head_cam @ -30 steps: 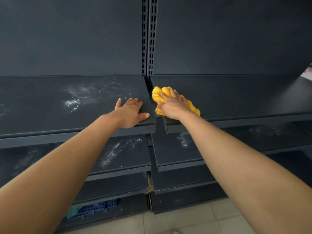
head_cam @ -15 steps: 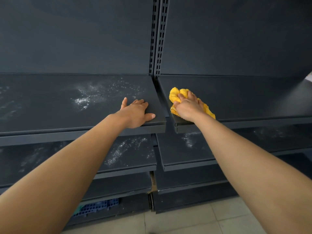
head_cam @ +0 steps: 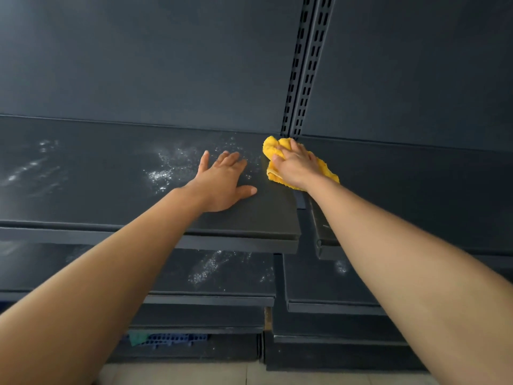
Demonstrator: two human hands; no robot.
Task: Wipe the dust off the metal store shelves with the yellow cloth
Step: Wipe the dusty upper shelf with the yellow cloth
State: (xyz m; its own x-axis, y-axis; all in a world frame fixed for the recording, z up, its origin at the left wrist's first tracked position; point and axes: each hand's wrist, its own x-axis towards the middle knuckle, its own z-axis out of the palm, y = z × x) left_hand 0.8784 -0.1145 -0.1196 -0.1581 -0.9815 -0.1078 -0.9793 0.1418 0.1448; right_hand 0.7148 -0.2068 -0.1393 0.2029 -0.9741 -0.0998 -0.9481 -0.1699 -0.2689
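Observation:
The yellow cloth (head_cam: 328, 173) lies bunched at the back of the top level, across the seam between the left metal shelf (head_cam: 97, 190) and the right metal shelf (head_cam: 416, 190). My right hand (head_cam: 294, 168) covers the cloth and grips it, pressing it down. My left hand (head_cam: 222, 184) rests flat on the left shelf with spread fingers, just left of the cloth. White dust (head_cam: 166, 170) speckles the left shelf beyond my left hand, and more lies at its far left (head_cam: 30, 168).
A slotted upright (head_cam: 305, 65) runs up the dark back panel behind the cloth. Lower shelves step out below, one with dust streaks (head_cam: 211, 268). A blue crate (head_cam: 172, 339) sits under the bottom left shelf. Tiled floor (head_cam: 249, 376) shows below.
My right hand has carried the cloth left and toward the back, from the right shelf's front corner to the seam. My left hand has slid farther back on the left shelf.

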